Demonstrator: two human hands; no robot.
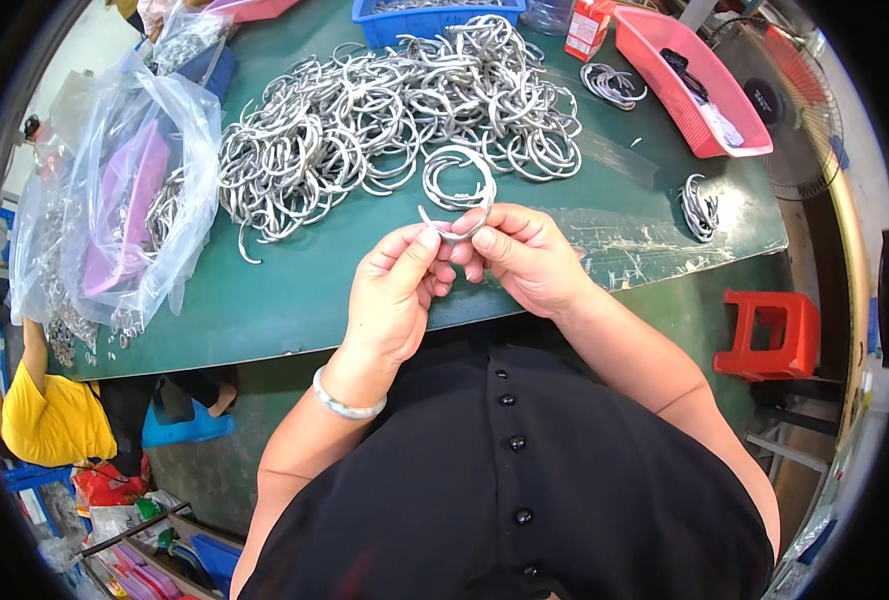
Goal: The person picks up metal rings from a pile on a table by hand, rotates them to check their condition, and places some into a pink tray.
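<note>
My left hand point(393, 292) pinches one side of a silvery open metal ring point(457, 237) between thumb and fingers. The ring's other side is pinched by my right hand point(532, 258), so both hands hold it near the table's front edge. One free end of it sticks up by my left thumb. Just beyond my fingers lies a small stack of similar rings point(431, 184). Behind that spreads a big tangled heap of open metal rings point(365, 125). The fingertips partly cover the held ring.
Clear plastic bags point(190, 230) with a pink tray inside stand at left. A blue bin point(390, 30), a red box point(589, 28) and a pink basket point(710, 135) line the back. Ring bundles point(702, 212) lie at right, near a red stool point(770, 335). A person in yellow point(55, 420) sits left.
</note>
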